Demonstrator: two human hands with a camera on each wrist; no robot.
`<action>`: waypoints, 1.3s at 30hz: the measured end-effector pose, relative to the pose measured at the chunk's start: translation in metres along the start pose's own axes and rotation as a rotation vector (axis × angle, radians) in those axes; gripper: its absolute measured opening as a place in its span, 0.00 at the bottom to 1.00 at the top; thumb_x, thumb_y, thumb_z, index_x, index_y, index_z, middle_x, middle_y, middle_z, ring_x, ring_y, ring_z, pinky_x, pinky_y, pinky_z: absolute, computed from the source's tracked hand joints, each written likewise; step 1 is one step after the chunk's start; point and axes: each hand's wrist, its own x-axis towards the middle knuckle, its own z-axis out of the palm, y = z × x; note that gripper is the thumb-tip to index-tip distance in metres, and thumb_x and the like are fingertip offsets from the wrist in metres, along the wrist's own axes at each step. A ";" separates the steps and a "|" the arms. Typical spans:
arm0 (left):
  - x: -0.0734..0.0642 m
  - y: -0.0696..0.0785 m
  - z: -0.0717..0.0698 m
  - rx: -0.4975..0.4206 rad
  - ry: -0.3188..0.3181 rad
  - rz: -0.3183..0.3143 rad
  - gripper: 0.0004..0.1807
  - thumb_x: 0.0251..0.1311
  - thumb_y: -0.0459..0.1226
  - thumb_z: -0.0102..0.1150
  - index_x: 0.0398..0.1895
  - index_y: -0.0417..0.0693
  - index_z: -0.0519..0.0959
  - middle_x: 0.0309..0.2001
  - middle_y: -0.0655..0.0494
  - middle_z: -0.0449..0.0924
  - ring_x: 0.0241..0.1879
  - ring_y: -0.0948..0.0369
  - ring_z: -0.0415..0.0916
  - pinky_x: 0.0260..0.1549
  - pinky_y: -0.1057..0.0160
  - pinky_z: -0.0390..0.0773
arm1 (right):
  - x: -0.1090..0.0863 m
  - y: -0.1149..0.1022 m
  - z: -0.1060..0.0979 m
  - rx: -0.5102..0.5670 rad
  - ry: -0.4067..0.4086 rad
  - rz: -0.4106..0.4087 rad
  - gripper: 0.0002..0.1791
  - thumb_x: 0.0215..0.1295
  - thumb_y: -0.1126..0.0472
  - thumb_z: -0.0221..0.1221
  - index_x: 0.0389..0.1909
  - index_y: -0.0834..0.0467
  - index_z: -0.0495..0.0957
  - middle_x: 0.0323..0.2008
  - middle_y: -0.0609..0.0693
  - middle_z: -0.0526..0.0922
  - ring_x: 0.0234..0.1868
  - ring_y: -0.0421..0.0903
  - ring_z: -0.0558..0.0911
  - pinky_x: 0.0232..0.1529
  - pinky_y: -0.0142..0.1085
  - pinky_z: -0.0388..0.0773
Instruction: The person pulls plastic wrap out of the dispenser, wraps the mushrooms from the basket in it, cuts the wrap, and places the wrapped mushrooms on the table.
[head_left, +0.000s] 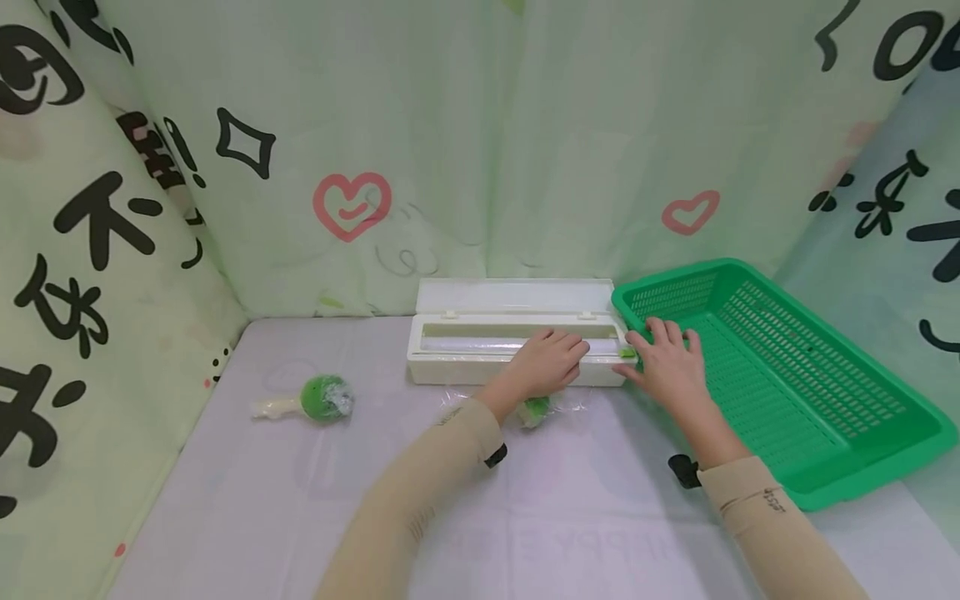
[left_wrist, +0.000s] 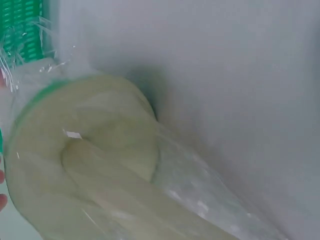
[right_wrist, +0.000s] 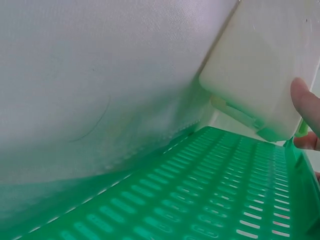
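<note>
A white cling film dispenser [head_left: 450,369] stands at the back with its lid raised and a roll [head_left: 465,343] inside. My left hand [head_left: 546,364] rests over its front edge, fingertips bent out of sight. My right hand [head_left: 670,364] is at the dispenser's right end, thumb and forefinger pinching the small green slider [head_left: 627,353]. Below my left hand lies a green-headed thing [head_left: 534,411] in clear film, mostly hidden by the arm; the left wrist view shows its pale round back [left_wrist: 115,107] and pale handle [left_wrist: 117,185].
A green slotted basket [head_left: 780,433] stands at the right, its rim close to my right hand and the dispenser. On the left of the white-covered table [head_left: 247,517] lies a similar green-headed thing [head_left: 324,398] with a pale handle, clear film bunched at its head. Printed curtains enclose the table.
</note>
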 end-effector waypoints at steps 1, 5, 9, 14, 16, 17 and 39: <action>0.003 0.002 0.000 -0.007 -0.007 -0.008 0.14 0.67 0.43 0.40 0.51 0.53 0.70 0.50 0.61 0.72 0.53 0.63 0.67 0.52 0.62 0.66 | 0.000 0.000 0.001 0.004 0.002 0.001 0.28 0.54 0.41 0.59 0.50 0.53 0.69 0.55 0.62 0.59 0.56 0.61 0.58 0.53 0.59 0.53; 0.016 0.011 0.001 -0.039 -0.037 -0.044 0.15 0.67 0.44 0.39 0.52 0.55 0.69 0.52 0.62 0.72 0.55 0.64 0.67 0.53 0.63 0.65 | 0.000 0.000 0.002 0.023 0.008 0.012 0.27 0.54 0.41 0.59 0.49 0.53 0.70 0.55 0.63 0.59 0.55 0.61 0.57 0.52 0.58 0.53; 0.030 0.020 0.003 -0.064 -0.072 -0.086 0.17 0.69 0.46 0.36 0.57 0.57 0.67 0.57 0.64 0.69 0.57 0.66 0.65 0.53 0.63 0.65 | -0.001 0.001 0.001 0.044 0.005 0.022 0.26 0.54 0.42 0.59 0.48 0.52 0.70 0.55 0.63 0.59 0.55 0.62 0.57 0.51 0.59 0.53; 0.042 0.028 0.006 -0.177 -0.097 -0.167 0.17 0.69 0.48 0.35 0.57 0.59 0.67 0.57 0.65 0.67 0.58 0.66 0.63 0.54 0.62 0.65 | -0.001 0.001 0.001 0.064 -0.010 0.029 0.25 0.54 0.43 0.60 0.49 0.51 0.70 0.55 0.63 0.58 0.56 0.63 0.56 0.52 0.60 0.53; 0.045 0.031 0.007 -0.258 -0.098 -0.204 0.16 0.69 0.49 0.36 0.54 0.58 0.68 0.55 0.65 0.68 0.57 0.65 0.63 0.53 0.63 0.65 | -0.001 0.001 0.001 0.067 -0.012 0.029 0.25 0.54 0.44 0.60 0.49 0.51 0.70 0.55 0.64 0.58 0.56 0.63 0.56 0.52 0.60 0.53; 0.046 0.032 0.008 -0.299 -0.097 -0.223 0.16 0.68 0.50 0.37 0.53 0.58 0.68 0.54 0.65 0.68 0.56 0.65 0.63 0.52 0.63 0.65 | -0.001 0.000 0.001 0.069 -0.013 0.029 0.24 0.55 0.44 0.60 0.49 0.51 0.70 0.55 0.64 0.58 0.56 0.63 0.56 0.52 0.60 0.53; 0.047 0.040 0.019 -0.214 -0.017 -0.310 0.14 0.69 0.49 0.37 0.49 0.64 0.72 0.51 0.69 0.70 0.53 0.68 0.65 0.48 0.66 0.67 | -0.001 0.000 0.000 0.118 0.002 0.049 0.24 0.53 0.43 0.61 0.48 0.51 0.72 0.54 0.64 0.60 0.56 0.64 0.57 0.51 0.61 0.51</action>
